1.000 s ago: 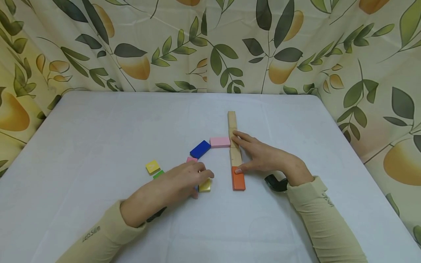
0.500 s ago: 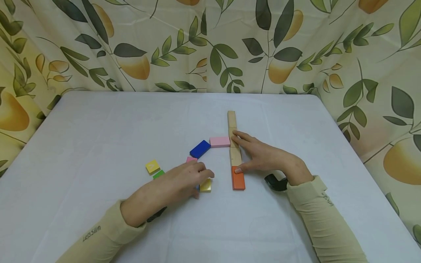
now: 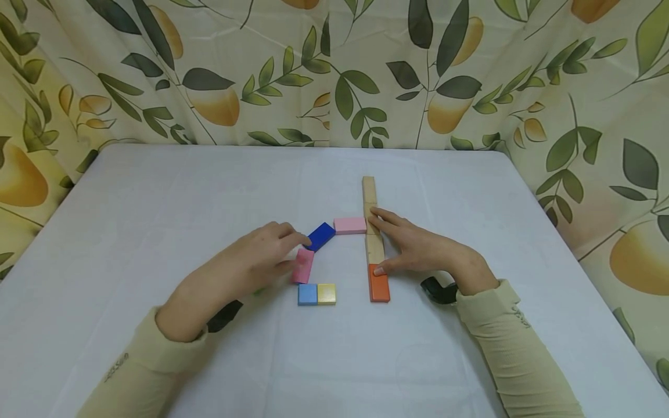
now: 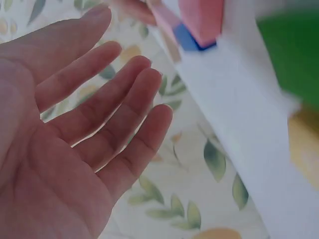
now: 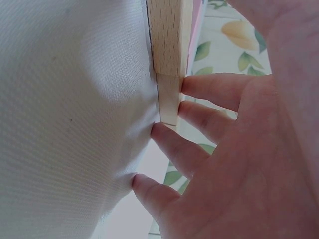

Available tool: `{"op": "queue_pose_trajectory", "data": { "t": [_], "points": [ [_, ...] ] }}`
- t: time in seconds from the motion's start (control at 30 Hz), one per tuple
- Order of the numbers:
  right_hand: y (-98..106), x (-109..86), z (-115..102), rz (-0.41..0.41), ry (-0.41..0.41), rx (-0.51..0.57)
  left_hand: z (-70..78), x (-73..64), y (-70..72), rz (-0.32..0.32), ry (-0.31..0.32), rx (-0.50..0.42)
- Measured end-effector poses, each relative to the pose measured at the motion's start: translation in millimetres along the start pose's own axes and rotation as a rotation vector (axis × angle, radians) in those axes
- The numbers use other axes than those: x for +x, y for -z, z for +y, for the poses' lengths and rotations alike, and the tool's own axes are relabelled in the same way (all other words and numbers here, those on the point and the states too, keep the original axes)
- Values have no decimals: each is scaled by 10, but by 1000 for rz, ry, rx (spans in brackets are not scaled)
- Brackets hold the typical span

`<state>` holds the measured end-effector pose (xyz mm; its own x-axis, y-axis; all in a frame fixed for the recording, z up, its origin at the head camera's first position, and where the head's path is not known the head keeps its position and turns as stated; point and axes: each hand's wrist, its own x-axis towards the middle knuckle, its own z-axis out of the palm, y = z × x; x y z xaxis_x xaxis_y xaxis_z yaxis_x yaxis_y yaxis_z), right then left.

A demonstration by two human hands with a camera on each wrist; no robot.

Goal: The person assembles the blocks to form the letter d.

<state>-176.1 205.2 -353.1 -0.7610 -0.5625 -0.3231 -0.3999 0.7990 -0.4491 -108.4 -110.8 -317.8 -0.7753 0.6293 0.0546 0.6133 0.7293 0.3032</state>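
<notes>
My left hand [image 3: 253, 255] hovers with loose fingers near a dark blue block [image 3: 322, 236] and a pink block [image 3: 304, 266]; in the left wrist view its palm and fingers [image 4: 142, 137] hold nothing. Whether a fingertip touches either block cannot be told. Along a straight row of plain wooden blocks [image 3: 369, 190] lies my right hand [image 3: 423, 251], its fingertips against the side and its thumb on the orange block [image 3: 378, 288] at the near end. A lighter pink block [image 3: 349, 226] joins the row to the dark blue one.
A light blue block [image 3: 307, 295] and a yellow block [image 3: 326, 294] sit side by side below the pink one. The left wrist view catches a blurred green block [image 4: 294, 55] beside another yellow block [image 4: 305, 144]. Behind the white table [image 3: 444, 348] hangs a patterned curtain [image 3: 292, 104].
My left hand has left the light blue and yellow blocks and moved up and left, uncovering them and the pink block. The right hand stays on the row.
</notes>
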Motion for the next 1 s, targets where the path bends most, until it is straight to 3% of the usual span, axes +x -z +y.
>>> {"op": "queue_pose_trajectory", "data": {
  "t": [0.2,0.3,0.63,1.0],
  "points": [
    [-3,-2,-2,-3,-4,19,-162,-78,96,65,27,0],
    [-2,-1,-2,-5,-5,19,-215,-112,104,69,31,-2],
    [0,-7,-1,0,5,14,-331,-207,148,-96,195,-80],
    [2,-15,0,-7,2,14,-435,-245,202,-195,252,-121]
  ]
}}
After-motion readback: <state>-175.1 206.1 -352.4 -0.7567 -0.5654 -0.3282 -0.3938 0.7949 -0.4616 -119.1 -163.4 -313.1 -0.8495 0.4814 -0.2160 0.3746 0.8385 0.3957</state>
